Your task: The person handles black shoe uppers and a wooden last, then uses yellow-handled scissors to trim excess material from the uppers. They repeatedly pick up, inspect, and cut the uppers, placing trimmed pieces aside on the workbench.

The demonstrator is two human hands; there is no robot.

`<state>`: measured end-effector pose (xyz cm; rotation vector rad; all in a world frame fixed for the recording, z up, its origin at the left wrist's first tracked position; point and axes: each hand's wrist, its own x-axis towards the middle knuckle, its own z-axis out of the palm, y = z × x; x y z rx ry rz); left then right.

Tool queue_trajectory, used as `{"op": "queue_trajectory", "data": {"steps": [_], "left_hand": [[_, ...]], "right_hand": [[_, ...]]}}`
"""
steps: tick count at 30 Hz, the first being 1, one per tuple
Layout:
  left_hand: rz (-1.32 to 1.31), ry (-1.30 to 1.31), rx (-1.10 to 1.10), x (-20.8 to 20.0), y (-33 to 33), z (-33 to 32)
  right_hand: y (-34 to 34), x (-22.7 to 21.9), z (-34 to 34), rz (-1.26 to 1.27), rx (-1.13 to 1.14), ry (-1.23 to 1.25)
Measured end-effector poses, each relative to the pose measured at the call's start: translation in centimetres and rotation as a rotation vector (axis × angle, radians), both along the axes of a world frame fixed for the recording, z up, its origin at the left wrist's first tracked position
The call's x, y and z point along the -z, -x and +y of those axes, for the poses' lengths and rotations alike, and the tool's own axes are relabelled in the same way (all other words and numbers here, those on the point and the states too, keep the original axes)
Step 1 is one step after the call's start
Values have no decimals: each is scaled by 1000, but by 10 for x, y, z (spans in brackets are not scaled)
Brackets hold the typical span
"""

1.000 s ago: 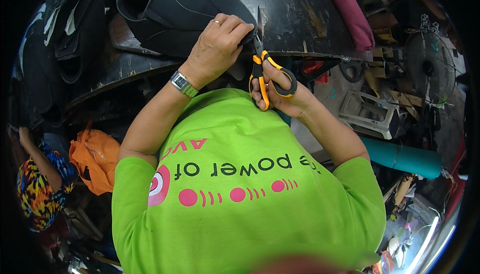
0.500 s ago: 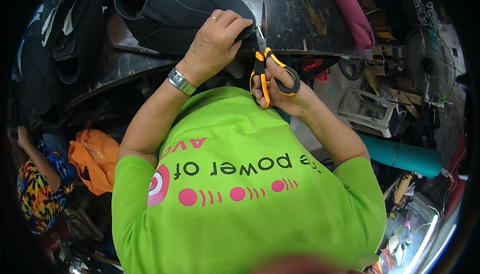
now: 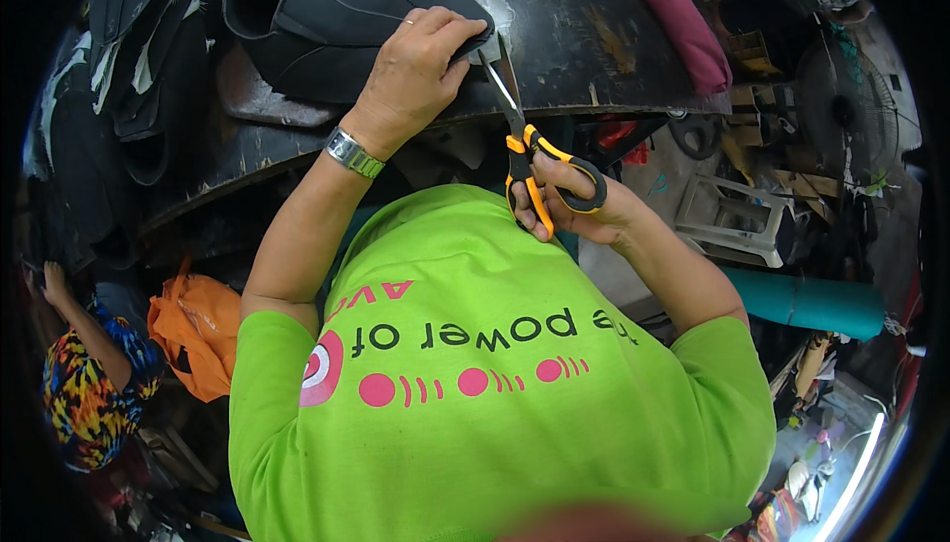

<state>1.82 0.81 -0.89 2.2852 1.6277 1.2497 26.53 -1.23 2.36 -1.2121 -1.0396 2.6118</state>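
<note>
A black shoe upper (image 3: 366, 2) lies on the dark table, its round opening at the left and its tapered end at the right. White lining material (image 3: 503, 15) shows beyond that end. My left hand (image 3: 421, 57) is closed on the tapered end, fingers and thumb pinching its edge. In my right hand (image 3: 564, 196) is a pair of scissors (image 3: 515, 111) with black and yellow handles. Their blades are parted and point up at the edge, just right of my left fingertips. Whether they touch the material I cannot tell.
More black pieces with white lining (image 3: 148, 77) hang over the table's left side. A maroon roll (image 3: 683, 27) lies at the right of the dark table (image 3: 564, 7). A fan (image 3: 841, 111), a white stool (image 3: 732, 215) and a teal roll (image 3: 802, 302) stand right. Another person's patterned sleeve (image 3: 94, 384) is at the left.
The scissors have moved slightly down, and both blades now flank the lining at the edge. My left hand has shifted slightly left with the shoe upper. More white lining shows.
</note>
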Motion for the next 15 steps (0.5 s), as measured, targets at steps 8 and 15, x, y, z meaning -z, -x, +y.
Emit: {"op": "queue_trajectory", "data": {"steps": [8,15], "left_hand": [[34,-27,27,4,-3,-9],[124,-80,34,11,-2,-19]], "right_hand": [[21,2,7,-54,42,-24],[31,17,9,-28,78,-97]]}}
